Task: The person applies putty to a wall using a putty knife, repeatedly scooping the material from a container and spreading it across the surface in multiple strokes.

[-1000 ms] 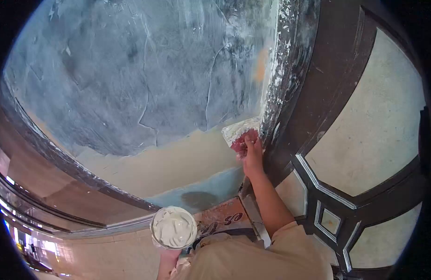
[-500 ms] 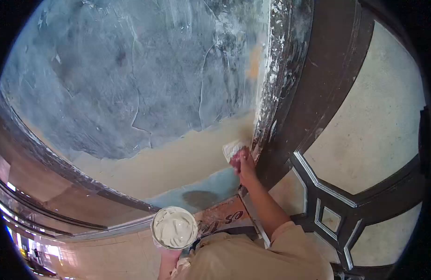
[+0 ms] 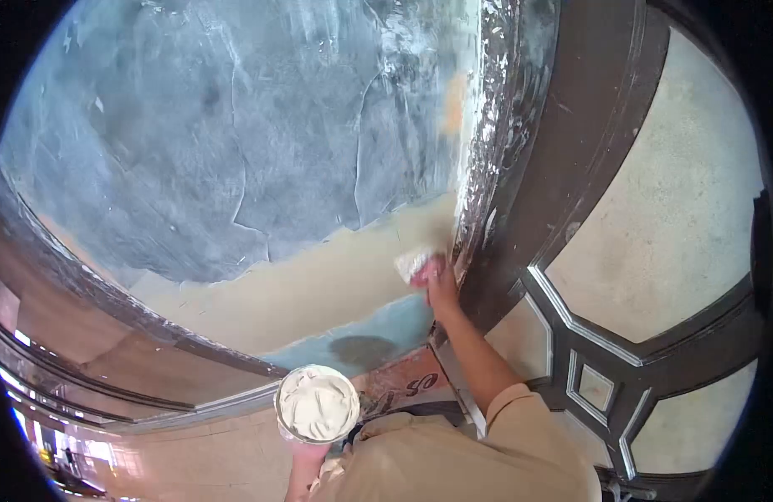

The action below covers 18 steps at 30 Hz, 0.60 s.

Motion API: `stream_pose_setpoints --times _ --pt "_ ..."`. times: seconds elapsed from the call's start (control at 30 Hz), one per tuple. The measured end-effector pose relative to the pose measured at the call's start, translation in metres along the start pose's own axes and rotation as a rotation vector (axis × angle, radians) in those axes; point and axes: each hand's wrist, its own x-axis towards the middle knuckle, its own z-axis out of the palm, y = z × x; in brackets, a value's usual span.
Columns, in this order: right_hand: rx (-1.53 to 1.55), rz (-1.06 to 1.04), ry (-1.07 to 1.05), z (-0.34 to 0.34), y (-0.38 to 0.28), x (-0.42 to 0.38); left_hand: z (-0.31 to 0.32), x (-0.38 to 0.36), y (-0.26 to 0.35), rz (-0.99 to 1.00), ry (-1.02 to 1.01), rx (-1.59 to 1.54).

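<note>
Gripping a broad scraper [image 3: 416, 267] by its reddish part, your right hand [image 3: 441, 289] is closed around it near the lower right corner of the wall panel [image 3: 294, 151], just inside the right edge. White coating [image 3: 409, 263] covers the blade, which points away from your grip, probably so that your knuckles keep clear of the surface; blur hides whether it touches the beige strip [image 3: 319, 293] behind it. Your left hand [image 3: 307, 458] is clasped low on a round tub [image 3: 359, 404], most of its grasp hidden beneath, below the panel's bottom edge and left of the scraper. The tub's mouth faces up toward you, presumably so that the white paste [image 3: 319, 406] inside neither spills nor sits beyond the scraper's reach. A light-blue band [image 3: 390, 326] runs under the beige strip, along the bottom edge. White-flecked dark trim [image 3: 497, 109] borders the panel's right edge, with dark panelling [image 3: 600, 109] beyond it, and a printed orange-brown surface [image 3: 403, 374] shows between the tub and that lower right corner.
</note>
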Motion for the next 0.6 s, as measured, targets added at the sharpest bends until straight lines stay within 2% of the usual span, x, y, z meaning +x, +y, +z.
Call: stream_pose_setpoints --times 0.1,0.23,0.3,0.33,0.4,0.47,0.53,0.57,0.6 --pt "0.036 0.214 0.022 -0.014 0.062 -0.028 -0.001 -0.001 -0.004 -0.008 0.034 -0.210" --pt "0.171 0.211 0.034 -0.012 0.054 -0.043 -0.001 0.000 -0.005 -0.014 0.077 -0.487" --pt "0.202 0.031 -0.131 0.000 0.005 -0.038 -0.001 0.001 -0.006 -0.025 0.092 -0.623" --pt "0.203 0.032 -0.131 0.009 -0.023 -0.039 0.001 0.003 0.000 -0.025 0.093 -0.623" --pt "0.255 -0.192 -0.160 0.032 -0.071 -0.039 0.008 0.012 0.018 -0.188 0.115 -1.113" --pt "0.236 -0.180 -0.156 0.049 -0.081 -0.033 0.011 0.015 0.019 -0.204 0.149 -1.119" --pt "0.218 -0.165 -0.153 0.057 -0.071 -0.031 0.013 0.013 0.024 -0.081 0.045 -0.926" --pt "0.204 -0.119 -0.113 0.060 -0.048 -0.030 0.007 0.012 0.019 -0.238 0.059 -1.186" --pt "0.191 -0.075 -0.074 0.061 -0.026 -0.032 0.006 0.010 0.016 -0.237 0.061 -1.186"
